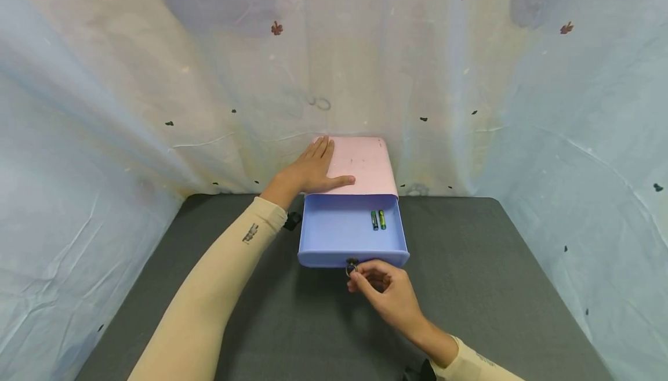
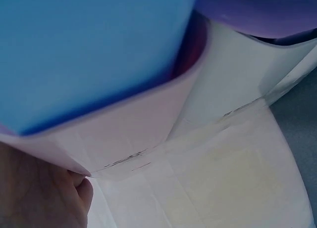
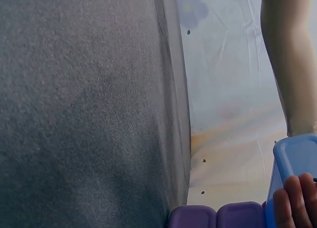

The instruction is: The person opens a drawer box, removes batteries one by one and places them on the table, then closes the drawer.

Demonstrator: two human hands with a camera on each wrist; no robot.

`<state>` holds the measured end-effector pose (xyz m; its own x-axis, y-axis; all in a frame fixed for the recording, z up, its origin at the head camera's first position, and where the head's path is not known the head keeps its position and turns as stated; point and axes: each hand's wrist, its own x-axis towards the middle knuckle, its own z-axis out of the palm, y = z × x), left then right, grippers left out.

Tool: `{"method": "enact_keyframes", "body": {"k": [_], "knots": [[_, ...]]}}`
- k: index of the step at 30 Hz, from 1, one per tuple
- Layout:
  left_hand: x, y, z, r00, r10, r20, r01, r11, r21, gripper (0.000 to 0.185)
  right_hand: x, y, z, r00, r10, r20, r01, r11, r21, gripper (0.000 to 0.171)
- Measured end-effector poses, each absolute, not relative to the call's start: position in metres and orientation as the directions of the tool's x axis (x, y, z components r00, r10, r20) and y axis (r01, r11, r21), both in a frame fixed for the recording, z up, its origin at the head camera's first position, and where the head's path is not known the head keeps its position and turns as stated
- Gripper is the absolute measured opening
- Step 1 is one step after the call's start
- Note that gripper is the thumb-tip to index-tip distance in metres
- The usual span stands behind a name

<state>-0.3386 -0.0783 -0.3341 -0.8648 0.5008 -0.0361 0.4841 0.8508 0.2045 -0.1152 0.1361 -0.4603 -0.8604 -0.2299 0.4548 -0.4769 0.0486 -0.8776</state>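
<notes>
A small drawer unit has a pink top (image 1: 360, 163), and its blue drawer (image 1: 334, 224) is pulled out toward the front. My left hand (image 1: 313, 167) rests on the left part of the pink top, fingers spread. At the drawer's front face, my right hand (image 1: 386, 288) pinches a dark ring pull (image 1: 352, 265) between thumb and fingers. Inside the drawer, toward the right, lie two green batteries, a darker one (image 1: 374, 220) and a brighter one (image 1: 382, 219), side by side. In the right wrist view, fingers (image 3: 295, 201) overlap the blue drawer front (image 3: 292, 151).
Purple drawer fronts (image 3: 192, 217) show beside the blue one in the right wrist view. The unit stands at the back of a dark grey table (image 1: 449, 253). A pale patterned curtain (image 1: 344, 68) hangs behind and along both sides.
</notes>
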Motion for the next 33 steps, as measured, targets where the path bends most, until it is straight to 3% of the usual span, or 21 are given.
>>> {"method": "enact_keyframes", "body": {"k": [15, 33], "knots": [[-0.336, -0.078, -0.333, -0.863, 0.504, -0.036, 0.488, 0.85, 0.198, 0.124, -0.106, 0.136, -0.465, -0.836, -0.237, 0.494, -0.514, 0.027, -0.857, 0.011], [-0.337, -0.078, -0.333, -0.863, 0.505, -0.033, 0.489, 0.849, 0.199, 0.123, -0.1, 0.135, -0.468, -0.854, -0.228, 0.468, -0.486, 0.028, -0.874, 0.012]]}}
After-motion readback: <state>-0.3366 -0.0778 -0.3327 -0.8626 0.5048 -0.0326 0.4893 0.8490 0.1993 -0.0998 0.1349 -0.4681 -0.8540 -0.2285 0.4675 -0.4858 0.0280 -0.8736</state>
